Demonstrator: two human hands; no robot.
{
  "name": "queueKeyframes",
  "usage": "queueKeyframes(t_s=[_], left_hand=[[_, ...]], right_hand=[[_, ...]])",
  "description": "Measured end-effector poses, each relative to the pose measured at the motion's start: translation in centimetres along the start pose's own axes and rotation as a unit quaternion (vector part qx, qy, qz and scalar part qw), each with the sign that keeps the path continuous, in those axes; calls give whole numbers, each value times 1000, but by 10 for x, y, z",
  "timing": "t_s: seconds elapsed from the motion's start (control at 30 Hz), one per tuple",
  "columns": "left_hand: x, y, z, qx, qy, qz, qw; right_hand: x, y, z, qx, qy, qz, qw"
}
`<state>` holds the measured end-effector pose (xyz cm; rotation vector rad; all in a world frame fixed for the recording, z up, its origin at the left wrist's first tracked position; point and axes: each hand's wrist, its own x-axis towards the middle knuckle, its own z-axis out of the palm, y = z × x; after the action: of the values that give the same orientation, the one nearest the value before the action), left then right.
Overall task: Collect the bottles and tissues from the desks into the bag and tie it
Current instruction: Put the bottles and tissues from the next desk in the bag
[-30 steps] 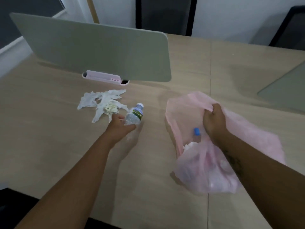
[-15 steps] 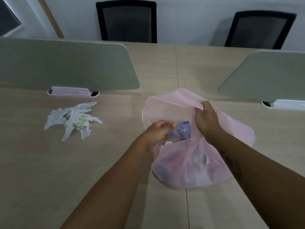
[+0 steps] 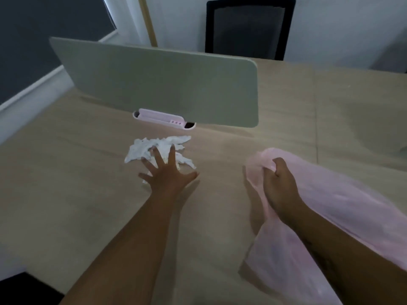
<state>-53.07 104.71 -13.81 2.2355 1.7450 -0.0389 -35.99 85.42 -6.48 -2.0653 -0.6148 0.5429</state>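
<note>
White crumpled tissues (image 3: 143,148) lie spread on the wooden desk (image 3: 66,183) just in front of the grey divider. My left hand (image 3: 166,170) hovers over their near edge with fingers splayed, holding nothing. A thin pink plastic bag (image 3: 330,208) lies on the desk to the right. My right hand (image 3: 278,183) is closed on the bag's rim, holding a bunched fold of it. The bag's contents are hidden and no bottle is in sight.
A grey desk divider (image 3: 165,84) stands upright behind the tissues, with a pink-and-white clamp tray (image 3: 163,119) at its base. A black office chair (image 3: 248,27) sits beyond the desk. The desk's left edge runs beside a dark wall.
My left hand carried the bottle from the desk into the bag, let it go there, then reached back left to the tissues, open. My right hand kept hold of the bag.
</note>
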Motion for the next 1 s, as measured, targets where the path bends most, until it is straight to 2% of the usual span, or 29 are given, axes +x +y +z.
queueKeyframes(t_s=[0.13, 0.3, 0.47, 0.57, 0.67, 0.77, 1.0], left_hand=[[48, -25, 9, 4, -13, -1, 1000], [103, -40, 12, 19, -21, 12, 1000], [128, -31, 4, -12, -92, 15, 996], [124, -26, -4, 3, -55, 58, 997], [128, -34, 6, -45, -9, 52, 998], [121, -39, 13, -55, 10, 94, 994], [74, -9, -1, -210, -33, 153, 965]], right_hand=[[16, -2, 40, 15, -4, -22, 1000], [37, 3, 66, -8, 11, -9, 1000], [49, 9, 76, -22, 19, -10, 1000], [50, 11, 76, -18, 9, -1, 1000], [50, 13, 75, -27, 11, -6, 1000], [49, 16, 72, -42, 6, -6, 999], [39, 6, 49, -22, 42, 1, 999]])
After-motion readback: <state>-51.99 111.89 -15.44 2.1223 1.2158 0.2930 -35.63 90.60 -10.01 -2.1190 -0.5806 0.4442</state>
